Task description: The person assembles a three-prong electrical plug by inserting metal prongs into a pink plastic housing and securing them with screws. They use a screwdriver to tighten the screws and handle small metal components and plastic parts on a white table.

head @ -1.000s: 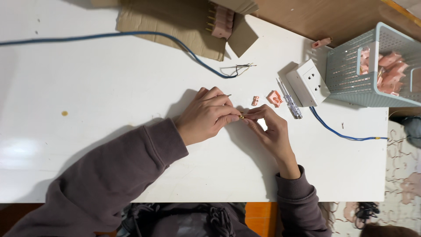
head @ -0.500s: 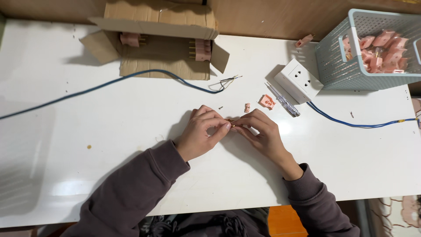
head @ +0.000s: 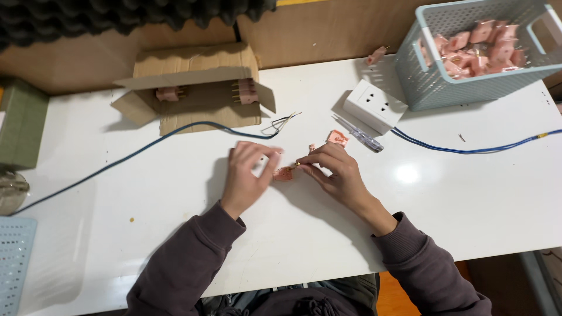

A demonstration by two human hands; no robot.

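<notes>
My left hand (head: 249, 175) and my right hand (head: 335, 172) meet at the middle of the white table (head: 175, 234). Between them sits a small pink plug part (head: 284, 173). My left fingers curl around its left side, partly hiding it. My right fingertips pinch a small brass piece at its right end. Another pink part (head: 338, 138) lies just beyond my right hand.
A screwdriver (head: 358, 134) and a white socket block (head: 374, 106) with a blue cable (head: 468, 150) lie to the right. A pale blue basket (head: 430, 82) holds several pink parts. A cardboard box (head: 196, 88) stands behind, with a second blue cable (head: 146, 147) ending in bare wires.
The view has tilted upward, showing more of the box and basket. My hands have stayed together on the pink part and drawn slightly apart.
</notes>
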